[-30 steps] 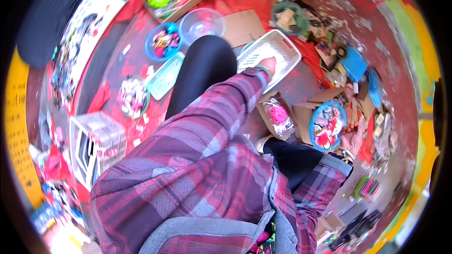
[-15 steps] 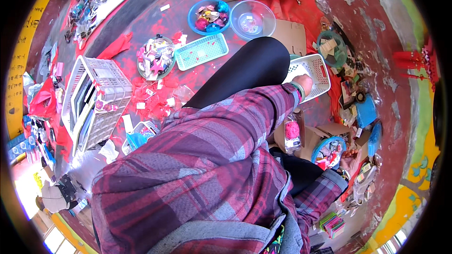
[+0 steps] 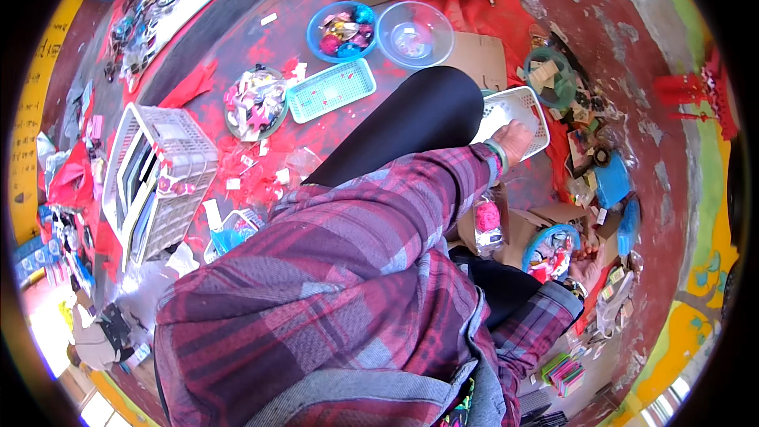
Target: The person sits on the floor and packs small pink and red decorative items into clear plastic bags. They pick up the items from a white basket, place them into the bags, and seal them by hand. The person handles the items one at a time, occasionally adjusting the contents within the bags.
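Note:
My left hand (image 3: 514, 142), in a plaid sleeve with a green wristband, grips the near rim of a white slotted plastic basket (image 3: 528, 103) on the floor beside my black-trousered knee (image 3: 419, 122). My right hand (image 3: 589, 263) rests at the right edge of a round blue tray (image 3: 534, 239) holding pink and red small items; its fingers are too small to read. A clear bag with a pink thing (image 3: 489, 220) lies between the two hands.
A blue bowl of trinkets (image 3: 342, 30), a clear bowl (image 3: 414, 33), a teal flat tray (image 3: 330, 89), a round plate of bits (image 3: 254, 103) and a large white crate (image 3: 158, 178) stand on the red floor to the left. Cardboard and a green bowl (image 3: 552, 79) lie near the wall.
The view has swung, so the floor clutter shifted down and right in the picture. My left hand has stayed on the white basket throughout.

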The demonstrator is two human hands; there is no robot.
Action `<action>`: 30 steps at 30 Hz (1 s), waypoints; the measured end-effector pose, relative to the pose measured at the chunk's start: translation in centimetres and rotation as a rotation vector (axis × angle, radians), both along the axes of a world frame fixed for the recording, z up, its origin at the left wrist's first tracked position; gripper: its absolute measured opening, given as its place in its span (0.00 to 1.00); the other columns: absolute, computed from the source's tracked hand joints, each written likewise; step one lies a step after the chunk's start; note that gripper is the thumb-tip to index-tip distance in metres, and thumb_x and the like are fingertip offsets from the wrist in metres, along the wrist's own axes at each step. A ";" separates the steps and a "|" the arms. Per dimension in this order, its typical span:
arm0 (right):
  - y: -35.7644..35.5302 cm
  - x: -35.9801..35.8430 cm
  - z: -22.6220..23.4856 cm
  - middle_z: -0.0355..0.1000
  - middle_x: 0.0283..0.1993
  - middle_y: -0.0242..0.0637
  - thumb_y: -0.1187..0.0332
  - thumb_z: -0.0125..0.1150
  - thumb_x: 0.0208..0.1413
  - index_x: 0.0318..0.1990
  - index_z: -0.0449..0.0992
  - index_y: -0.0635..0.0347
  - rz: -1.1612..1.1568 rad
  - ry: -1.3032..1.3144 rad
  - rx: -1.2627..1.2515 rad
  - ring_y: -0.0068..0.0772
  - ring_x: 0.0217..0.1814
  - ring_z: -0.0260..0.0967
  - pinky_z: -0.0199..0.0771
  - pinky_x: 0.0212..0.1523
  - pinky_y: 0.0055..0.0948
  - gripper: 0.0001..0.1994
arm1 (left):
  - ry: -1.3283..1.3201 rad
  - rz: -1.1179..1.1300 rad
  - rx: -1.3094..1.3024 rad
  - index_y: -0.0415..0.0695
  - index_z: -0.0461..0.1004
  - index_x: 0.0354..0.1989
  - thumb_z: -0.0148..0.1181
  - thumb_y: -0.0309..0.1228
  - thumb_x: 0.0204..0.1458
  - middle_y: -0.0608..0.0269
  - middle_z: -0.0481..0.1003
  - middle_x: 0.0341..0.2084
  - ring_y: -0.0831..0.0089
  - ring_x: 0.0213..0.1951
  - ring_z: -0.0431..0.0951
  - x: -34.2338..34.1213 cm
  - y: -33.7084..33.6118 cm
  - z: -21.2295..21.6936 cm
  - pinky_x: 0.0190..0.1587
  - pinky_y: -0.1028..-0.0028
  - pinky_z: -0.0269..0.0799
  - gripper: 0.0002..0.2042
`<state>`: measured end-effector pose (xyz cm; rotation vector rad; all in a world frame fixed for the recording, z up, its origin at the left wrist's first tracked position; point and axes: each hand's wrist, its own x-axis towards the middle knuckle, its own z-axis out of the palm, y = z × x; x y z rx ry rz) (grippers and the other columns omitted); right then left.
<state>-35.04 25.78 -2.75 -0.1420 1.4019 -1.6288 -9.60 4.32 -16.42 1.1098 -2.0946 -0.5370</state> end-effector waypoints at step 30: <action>-1.3 1.5 -0.6 0.58 0.19 0.26 0.59 0.57 0.53 0.23 0.65 0.53 -0.117 0.020 -0.086 0.20 0.20 0.52 0.56 0.23 0.21 0.13 | 0.314 0.172 0.239 0.46 0.75 0.24 0.53 0.33 0.44 0.53 0.74 0.22 0.55 0.28 0.75 -1.6 -3.9 0.0 0.33 0.61 0.68 0.06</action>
